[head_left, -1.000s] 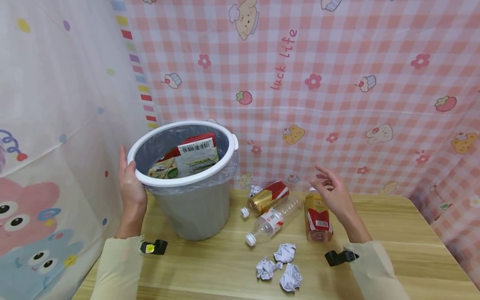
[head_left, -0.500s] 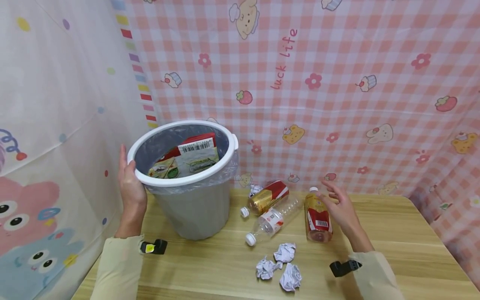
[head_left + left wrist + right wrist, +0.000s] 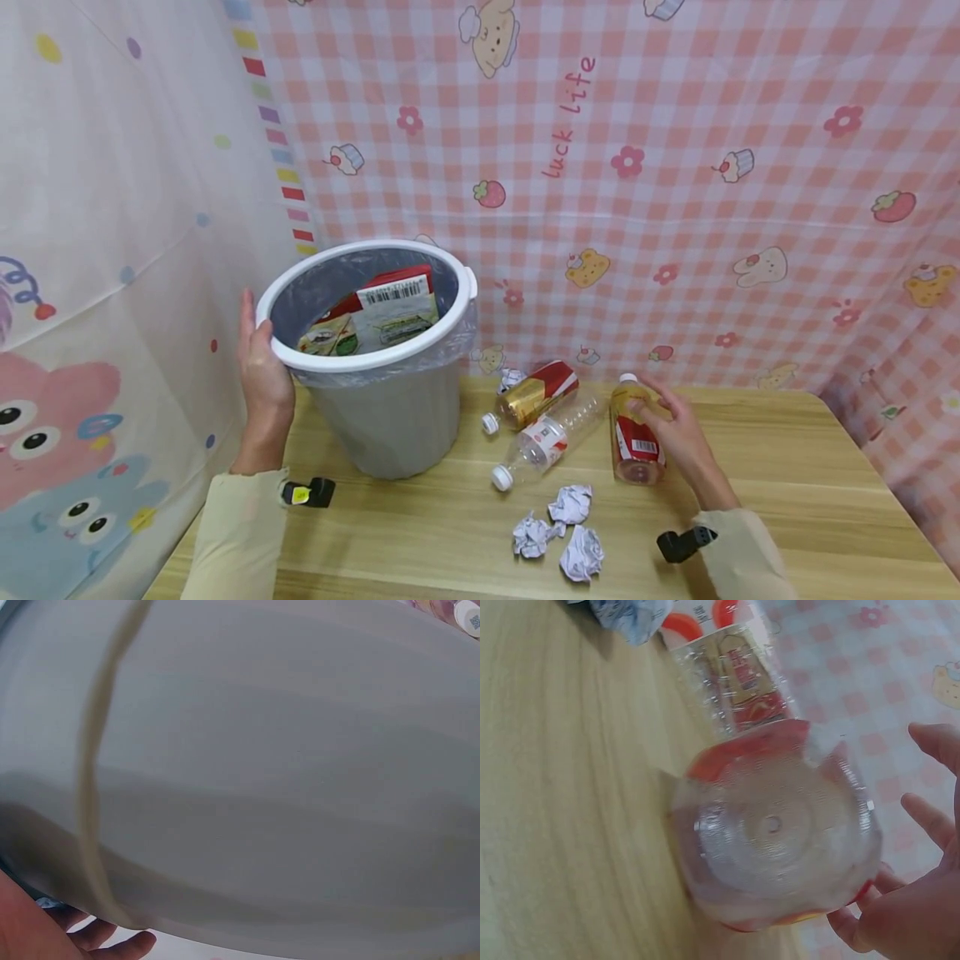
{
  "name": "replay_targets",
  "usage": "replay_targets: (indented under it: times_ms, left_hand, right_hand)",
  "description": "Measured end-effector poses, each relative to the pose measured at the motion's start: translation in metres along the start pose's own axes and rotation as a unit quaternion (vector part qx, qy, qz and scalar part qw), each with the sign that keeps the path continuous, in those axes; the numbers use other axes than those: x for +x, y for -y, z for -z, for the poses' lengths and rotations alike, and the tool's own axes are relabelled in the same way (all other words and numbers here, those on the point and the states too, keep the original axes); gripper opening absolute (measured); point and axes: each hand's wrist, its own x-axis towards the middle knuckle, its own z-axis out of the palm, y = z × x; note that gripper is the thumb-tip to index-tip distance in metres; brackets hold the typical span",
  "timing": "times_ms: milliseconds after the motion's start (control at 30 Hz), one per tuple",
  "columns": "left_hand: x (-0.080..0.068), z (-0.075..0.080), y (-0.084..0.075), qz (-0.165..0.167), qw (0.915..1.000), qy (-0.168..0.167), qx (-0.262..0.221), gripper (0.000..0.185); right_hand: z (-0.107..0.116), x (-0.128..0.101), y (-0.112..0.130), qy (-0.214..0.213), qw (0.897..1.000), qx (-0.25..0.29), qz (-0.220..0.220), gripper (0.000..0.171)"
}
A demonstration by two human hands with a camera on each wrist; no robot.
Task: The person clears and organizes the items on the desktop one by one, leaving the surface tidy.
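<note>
A grey trash bin (image 3: 386, 425) with a white rim and a clear liner stands at the left. My left hand (image 3: 266, 387) rests against its left side, thumb at the rim and fingers extended along the outside; the left wrist view shows its fingertips by the bin wall. On the right, a plastic bottle (image 3: 636, 437) with a red and gold label lies with its base towards me. My right hand (image 3: 678, 429) is at the bottle's right side, thumb over the label. In the right wrist view the fingers are spread beside the bottle's base.
Food boxes (image 3: 397, 312) sit inside the bin. Left of the right hand lie another red and gold bottle (image 3: 532, 398) and a clear bottle (image 3: 551, 437). Several crumpled paper balls (image 3: 581, 554) are on the wooden table (image 3: 420, 533), one (image 3: 512, 380) behind the bottles. A patterned cloth hangs behind.
My right hand has drawn back from above the bottle's neck, then come in at the bottle's right side. The left hand, the bin and the other things have kept their places.
</note>
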Motion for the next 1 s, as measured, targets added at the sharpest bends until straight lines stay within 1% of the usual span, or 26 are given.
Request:
replay_targets:
  times_ms: [167, 267, 400, 600, 767, 1000]
  left_hand:
    - [0.001, 0.0, 0.0, 0.0, 1.0, 0.001, 0.0, 0.056]
    - [0.001, 0.0, 0.001, 0.0, 1.0, 0.001, 0.004, 0.055]
    - [0.001, 0.0, 0.001, 0.002, 1.0, 0.0, 0.005, 0.055]
    - [0.002, 0.001, 0.001, 0.005, 1.0, 0.001, 0.0, 0.055]
    - [0.001, 0.001, 0.003, 0.004, 1.0, 0.002, 0.002, 0.055]
    - [0.001, 0.001, 0.002, 0.001, 1.0, 0.0, 0.008, 0.055]
  right_hand:
    - [-0.003, 0.002, -0.007, 0.007, 1.0, -0.006, -0.02, 0.072]
    - [-0.004, 0.002, -0.009, 0.009, 0.999, 0.001, -0.034, 0.072]
    - [-0.006, 0.003, -0.012, 0.016, 0.999, 0.016, -0.032, 0.071]
    - [-0.009, 0.005, -0.015, 0.02, 0.999, 0.014, -0.033, 0.07]
    - [-0.012, 0.007, -0.019, 0.026, 0.999, 0.022, -0.034, 0.072]
    - [-0.014, 0.007, -0.023, 0.036, 0.999, 0.015, -0.031, 0.076]
